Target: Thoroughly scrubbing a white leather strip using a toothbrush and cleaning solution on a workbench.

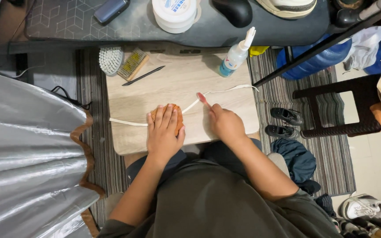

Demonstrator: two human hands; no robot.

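The left hand (164, 132) is laid flat, fingers extended and close together, on an orange-brown cloth (176, 115) that rests on the light wooden worktop (177, 79). The cloth is pressed against the worktop near its front edge and is largely covered by the hand.

The right hand (225, 124) is closed around the handle of a small brush (203, 99) with a pink-red head, which is angled up and to the left. The brush head is positioned at or just above a white shoelace (225, 91). The shoelace runs across the worktop from the left edge, passes under the cloth, and curves toward the right rear corner.

At the rear of the worktop are located a white bristle brush (110, 59), a wooden-backed wire brush (133, 64), a thin black pen-like tool (143, 76), and a clear spray bottle (236, 53) with blue liquid at its base. A striped rug (331, 150) lies to the right of the worktop, with a pair of small black shoes (285, 122) on it.
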